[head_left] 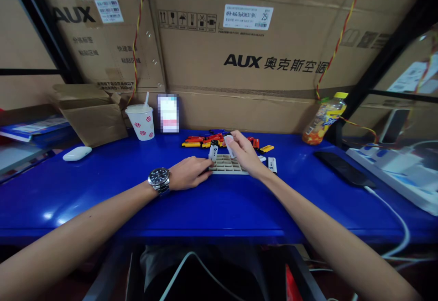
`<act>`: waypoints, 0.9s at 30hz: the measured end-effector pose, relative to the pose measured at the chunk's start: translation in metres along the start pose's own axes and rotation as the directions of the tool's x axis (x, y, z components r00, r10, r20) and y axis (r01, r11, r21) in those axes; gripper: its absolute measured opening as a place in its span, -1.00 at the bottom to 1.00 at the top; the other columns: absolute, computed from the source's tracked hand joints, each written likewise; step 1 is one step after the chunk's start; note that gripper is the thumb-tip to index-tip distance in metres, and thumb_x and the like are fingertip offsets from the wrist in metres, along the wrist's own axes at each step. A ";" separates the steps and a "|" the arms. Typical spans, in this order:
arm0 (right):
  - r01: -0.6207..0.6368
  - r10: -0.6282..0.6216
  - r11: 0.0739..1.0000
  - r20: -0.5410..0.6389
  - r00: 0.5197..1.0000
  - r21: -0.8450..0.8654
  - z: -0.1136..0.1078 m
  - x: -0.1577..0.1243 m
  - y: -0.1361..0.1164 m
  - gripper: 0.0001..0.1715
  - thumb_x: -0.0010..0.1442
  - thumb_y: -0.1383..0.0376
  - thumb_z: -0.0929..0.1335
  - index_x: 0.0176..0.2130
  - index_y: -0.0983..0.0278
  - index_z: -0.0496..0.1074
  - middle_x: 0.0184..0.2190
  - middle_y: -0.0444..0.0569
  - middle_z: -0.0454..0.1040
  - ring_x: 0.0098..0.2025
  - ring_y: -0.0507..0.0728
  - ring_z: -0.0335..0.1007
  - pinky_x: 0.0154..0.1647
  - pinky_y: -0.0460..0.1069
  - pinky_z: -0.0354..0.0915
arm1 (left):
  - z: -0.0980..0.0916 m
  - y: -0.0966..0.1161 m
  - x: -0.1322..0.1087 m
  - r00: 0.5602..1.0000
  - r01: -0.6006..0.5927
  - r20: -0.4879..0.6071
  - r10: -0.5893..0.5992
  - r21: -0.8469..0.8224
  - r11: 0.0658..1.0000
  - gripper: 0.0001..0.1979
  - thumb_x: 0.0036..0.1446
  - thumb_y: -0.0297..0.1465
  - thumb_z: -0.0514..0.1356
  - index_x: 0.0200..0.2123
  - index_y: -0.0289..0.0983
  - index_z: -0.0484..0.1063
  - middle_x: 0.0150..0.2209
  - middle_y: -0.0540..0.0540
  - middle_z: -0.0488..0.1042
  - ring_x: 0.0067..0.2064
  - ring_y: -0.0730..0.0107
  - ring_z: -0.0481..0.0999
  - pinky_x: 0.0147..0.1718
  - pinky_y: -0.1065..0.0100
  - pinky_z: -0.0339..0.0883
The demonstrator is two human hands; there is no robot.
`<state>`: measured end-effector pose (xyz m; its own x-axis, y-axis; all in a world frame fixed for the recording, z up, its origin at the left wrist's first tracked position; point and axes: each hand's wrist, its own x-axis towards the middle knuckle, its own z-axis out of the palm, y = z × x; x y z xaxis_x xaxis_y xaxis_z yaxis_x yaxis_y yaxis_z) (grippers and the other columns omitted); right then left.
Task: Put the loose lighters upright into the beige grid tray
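A pale gridded tray (230, 169) with rows of small compartments lies on the blue table. One white lighter (213, 152) with a black top stands upright at its far left corner. My left hand (190, 172), wearing a metal watch, has its fingers closed at the tray's left edge, close to that lighter. Over the tray, my right hand (244, 152) pinches another white lighter (230, 146), held tilted above the compartments. Behind the tray is a loose pile of red lighters (205, 139), yellow lighters (191, 145) and some blue ones. A white lighter (272, 165) lies right of the tray.
A paper cup with straw (141, 123), a lit phone (168, 113) and a white earbud case (77, 153) stand or lie at left. On the right are a drink bottle (323, 120), a black phone (342, 168) with its cable, and a power strip (404, 182). Large cartons (239, 91) form the back.
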<state>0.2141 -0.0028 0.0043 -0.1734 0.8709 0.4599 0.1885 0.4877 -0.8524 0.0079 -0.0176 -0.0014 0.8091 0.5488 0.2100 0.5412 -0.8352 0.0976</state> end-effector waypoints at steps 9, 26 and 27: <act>0.120 -0.098 0.979 0.137 0.986 -0.163 0.002 -0.002 0.011 -0.73 0.18 0.12 0.34 -0.29 0.29 0.39 -0.56 -0.20 0.16 -0.51 0.00 0.07 -0.48 -0.05 0.09 | 0.002 0.002 -0.002 1.000 -0.003 -0.006 0.003 0.045 0.999 -0.83 0.30 -0.37 0.03 -0.20 -0.30 0.38 -0.34 -0.14 0.52 -0.32 0.27 0.51 -0.33 0.31 0.29; 0.230 -0.192 0.944 0.171 0.966 -0.238 0.000 -0.001 0.011 -0.75 0.18 0.21 0.35 -0.14 0.25 0.33 -0.50 -0.16 0.35 -0.47 0.03 0.27 -0.41 -0.03 0.22 | 0.001 0.002 -0.001 1.000 -0.011 -0.019 0.012 0.035 0.999 -0.82 0.31 -0.36 0.02 -0.20 -0.30 0.38 -0.43 -0.06 0.48 -0.41 0.35 0.46 -0.43 0.35 0.24; 0.232 -0.194 0.946 0.177 0.965 -0.226 0.001 -0.002 0.010 -0.71 0.18 0.20 0.35 -0.10 0.25 0.32 -0.49 -0.15 0.36 -0.47 0.03 0.28 -0.41 -0.03 0.23 | 0.001 0.002 -0.001 1.000 -0.008 -0.016 0.009 0.033 0.999 -0.82 0.31 -0.36 0.02 -0.20 -0.30 0.38 -0.44 -0.06 0.48 -0.42 0.35 0.45 -0.43 0.35 0.23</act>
<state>0.2157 0.0003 -0.0052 -0.3749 0.7348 0.5653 0.3569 0.6771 -0.6435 0.0082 -0.0195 -0.0026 0.8100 0.5409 0.2265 0.5419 -0.8381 0.0635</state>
